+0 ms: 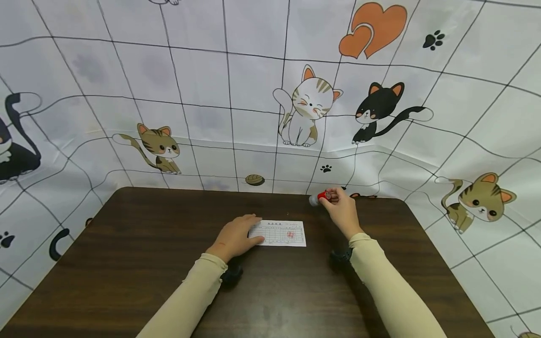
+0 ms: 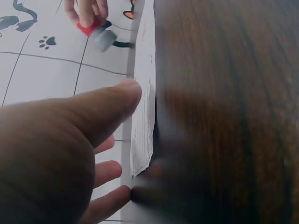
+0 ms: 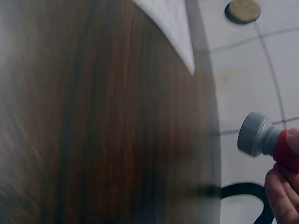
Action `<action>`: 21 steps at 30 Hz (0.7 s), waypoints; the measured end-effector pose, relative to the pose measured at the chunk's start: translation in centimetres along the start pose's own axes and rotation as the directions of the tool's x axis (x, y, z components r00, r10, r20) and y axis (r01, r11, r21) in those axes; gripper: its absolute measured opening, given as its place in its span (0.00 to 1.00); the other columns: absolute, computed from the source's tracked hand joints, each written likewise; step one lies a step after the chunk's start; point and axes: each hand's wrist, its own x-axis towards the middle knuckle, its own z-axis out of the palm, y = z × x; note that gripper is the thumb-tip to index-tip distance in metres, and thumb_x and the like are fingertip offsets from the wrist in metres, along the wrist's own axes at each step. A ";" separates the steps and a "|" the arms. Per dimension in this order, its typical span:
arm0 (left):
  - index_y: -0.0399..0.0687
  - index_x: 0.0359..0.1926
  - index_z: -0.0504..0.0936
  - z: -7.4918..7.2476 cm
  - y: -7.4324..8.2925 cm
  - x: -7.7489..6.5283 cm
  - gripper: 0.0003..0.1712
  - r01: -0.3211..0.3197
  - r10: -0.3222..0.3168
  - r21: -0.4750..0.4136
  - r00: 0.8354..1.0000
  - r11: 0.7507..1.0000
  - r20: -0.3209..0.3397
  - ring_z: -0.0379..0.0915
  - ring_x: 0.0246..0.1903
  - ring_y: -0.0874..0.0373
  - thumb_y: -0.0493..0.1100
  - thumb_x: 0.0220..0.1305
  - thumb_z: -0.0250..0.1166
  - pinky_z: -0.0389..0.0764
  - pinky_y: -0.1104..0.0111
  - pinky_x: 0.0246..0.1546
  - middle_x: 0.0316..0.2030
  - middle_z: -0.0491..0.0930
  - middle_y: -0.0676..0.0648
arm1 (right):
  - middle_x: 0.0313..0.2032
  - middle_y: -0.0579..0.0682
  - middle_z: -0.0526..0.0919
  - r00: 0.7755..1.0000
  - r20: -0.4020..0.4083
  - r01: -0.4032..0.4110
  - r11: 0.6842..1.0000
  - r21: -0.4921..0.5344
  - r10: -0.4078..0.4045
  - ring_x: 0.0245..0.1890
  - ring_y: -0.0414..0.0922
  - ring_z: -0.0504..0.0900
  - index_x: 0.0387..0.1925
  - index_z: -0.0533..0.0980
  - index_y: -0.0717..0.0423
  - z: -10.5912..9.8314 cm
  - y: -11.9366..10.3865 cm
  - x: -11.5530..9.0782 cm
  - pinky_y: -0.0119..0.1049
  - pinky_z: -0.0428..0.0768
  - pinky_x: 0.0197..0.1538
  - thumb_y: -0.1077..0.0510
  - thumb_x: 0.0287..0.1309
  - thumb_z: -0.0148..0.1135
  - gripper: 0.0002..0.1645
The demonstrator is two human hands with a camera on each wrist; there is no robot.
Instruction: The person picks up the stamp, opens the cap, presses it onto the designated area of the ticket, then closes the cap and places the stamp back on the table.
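A small white printed form (image 1: 279, 233) with a table of lines and a round red seal mark lies on the dark table. My left hand (image 1: 236, 237) rests at its left end, fingers extended; in the left wrist view the thumb (image 2: 119, 100) is over the paper's edge. To the right of the form, my right hand (image 1: 341, 211) pinches a stamp by its red body (image 1: 324, 195). The stamp's grey round end (image 3: 254, 134) points left, away from the fingers, and is held above the table, apart from the paper. The right palm is hidden in the right wrist view.
The dark wooden table (image 1: 127, 263) ends at a far edge just behind the stamp. Beyond it hangs a white sheet (image 1: 203, 117) with grid lines and cartoon cats. Dark bands, partly hidden, sit under both wrists.
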 end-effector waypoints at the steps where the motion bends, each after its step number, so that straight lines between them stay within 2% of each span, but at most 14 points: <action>1: 0.46 0.70 0.76 0.0 0.1 0.0 0.37 0.003 -0.003 0.003 1.000 1.000 0.000 0.68 0.70 0.41 0.56 0.66 0.72 0.71 0.46 0.68 0.71 0.71 0.40 | 0.46 0.63 0.86 1.000 -0.003 0.002 1.000 -0.020 -0.002 0.47 0.57 0.87 0.55 0.77 0.64 0.1 0.2 0.3 0.51 0.84 0.55 0.60 0.65 0.71 0.20; 5: 0.45 0.68 0.79 0.0 0.3 -0.2 0.35 0.008 -0.008 0.029 1.000 1.000 0.001 0.70 0.68 0.41 0.56 0.66 0.73 0.71 0.48 0.68 0.69 0.74 0.40 | 0.47 0.64 0.85 1.000 -0.010 -0.015 0.998 -0.068 0.014 0.47 0.58 0.87 0.56 0.77 0.65 0.3 0.8 1.2 0.52 0.84 0.54 0.60 0.66 0.70 0.21; 10: 0.43 0.65 0.81 0.0 0.4 -0.1 0.32 -0.016 0.016 0.070 1.000 0.997 0.005 0.71 0.68 0.42 0.56 0.66 0.72 0.70 0.50 0.69 0.68 0.75 0.39 | 0.48 0.64 0.85 0.999 -0.007 -0.046 0.994 -0.103 0.046 0.48 0.59 0.86 0.56 0.76 0.66 0.6 1.1 1.7 0.54 0.83 0.55 0.58 0.67 0.69 0.22; 17: 0.41 0.63 0.83 -0.3 0.5 0.0 0.31 -0.039 0.039 0.068 0.999 0.997 0.009 0.72 0.66 0.41 0.54 0.66 0.72 0.71 0.49 0.68 0.66 0.76 0.37 | 0.47 0.63 0.87 1.000 0.009 -0.012 0.985 -0.173 0.014 0.46 0.57 0.86 0.55 0.78 0.64 0.9 1.6 2.1 0.54 0.83 0.53 0.57 0.66 0.69 0.20; 21: 0.41 0.63 0.83 -0.1 0.5 0.3 0.31 -0.043 0.042 0.065 0.999 0.997 0.017 0.72 0.67 0.41 0.55 0.66 0.72 0.70 0.49 0.69 0.66 0.76 0.38 | 0.49 0.63 0.87 1.000 0.015 -0.013 0.983 -0.181 0.016 0.47 0.58 0.86 0.55 0.78 0.64 1.1 1.8 2.2 0.54 0.82 0.54 0.57 0.65 0.70 0.21</action>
